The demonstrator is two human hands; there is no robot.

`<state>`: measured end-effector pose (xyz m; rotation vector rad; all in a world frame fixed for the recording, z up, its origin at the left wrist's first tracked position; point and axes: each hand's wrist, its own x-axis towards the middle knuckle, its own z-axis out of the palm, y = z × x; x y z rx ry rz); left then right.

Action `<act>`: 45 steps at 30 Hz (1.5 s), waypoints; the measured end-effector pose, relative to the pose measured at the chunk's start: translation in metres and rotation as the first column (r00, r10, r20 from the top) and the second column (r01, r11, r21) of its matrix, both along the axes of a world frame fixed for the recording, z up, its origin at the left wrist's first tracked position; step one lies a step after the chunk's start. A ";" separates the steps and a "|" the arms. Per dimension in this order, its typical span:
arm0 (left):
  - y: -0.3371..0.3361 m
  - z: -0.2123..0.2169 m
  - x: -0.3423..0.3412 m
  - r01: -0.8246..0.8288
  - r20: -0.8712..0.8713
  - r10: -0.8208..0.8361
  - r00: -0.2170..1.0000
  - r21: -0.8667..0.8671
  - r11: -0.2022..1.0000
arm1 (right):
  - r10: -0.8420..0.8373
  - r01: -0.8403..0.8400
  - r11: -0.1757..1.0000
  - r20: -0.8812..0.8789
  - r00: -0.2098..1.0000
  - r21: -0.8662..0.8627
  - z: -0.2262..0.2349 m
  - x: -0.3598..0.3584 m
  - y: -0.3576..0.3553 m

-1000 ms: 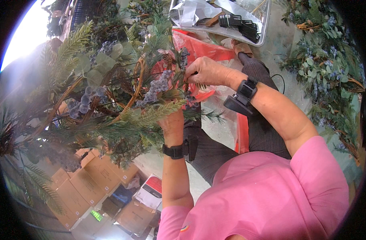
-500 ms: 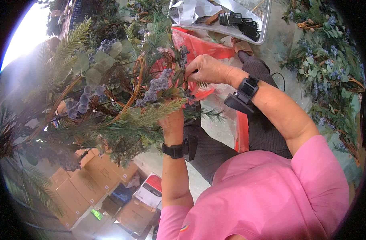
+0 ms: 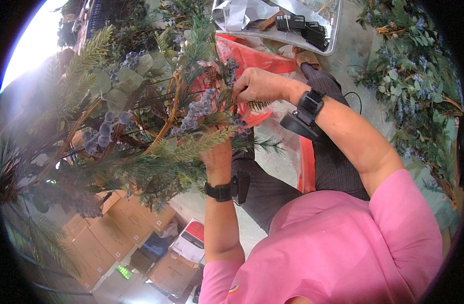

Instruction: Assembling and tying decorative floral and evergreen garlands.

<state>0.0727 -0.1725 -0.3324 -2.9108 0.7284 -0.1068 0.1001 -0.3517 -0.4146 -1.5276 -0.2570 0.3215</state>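
Observation:
A large artificial wreath or garland of pine sprigs, pale round leaves and brown vine twigs (image 3: 175,104) fills the left and middle. Clusters of dusty-blue berries (image 3: 199,107) hang near its right edge. At that edge my right hand (image 3: 260,85) is closed, thumb and fingers pinched together against the stems beside the berries. What it pinches is too small to make out. My left hand (image 3: 217,149) reaches up into the greenery from below. A pine sprig and leaves cover its fingers, so their hold is hidden.
A grey plastic bin (image 3: 334,38) with black packs and white paper stands at the far side. Red plastic sheeting (image 3: 262,55) lies below my hands. More greenery (image 3: 406,91) lines the right. Cardboard boxes (image 3: 110,233) are stacked at lower left.
My right hand and wrist have shifted slightly left, still at the stems by the berries. The left hand and the greenery look nearly unmoved.

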 end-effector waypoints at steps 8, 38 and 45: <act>0.007 -0.006 -0.003 -0.010 -0.005 0.010 1.000 -0.035 0.999 | 0.025 -0.011 0.989 0.095 0.995 -0.145 -0.003 0.005 0.003; 0.019 -0.016 -0.006 0.192 0.034 -0.204 0.978 0.222 0.956 | 0.018 0.122 0.844 0.255 0.967 -0.522 -0.007 -0.012 0.041; 0.040 -0.028 -0.010 0.079 -0.190 -0.013 0.982 0.344 0.936 | -0.056 0.169 0.847 0.232 0.971 -0.504 -0.009 -0.009 0.049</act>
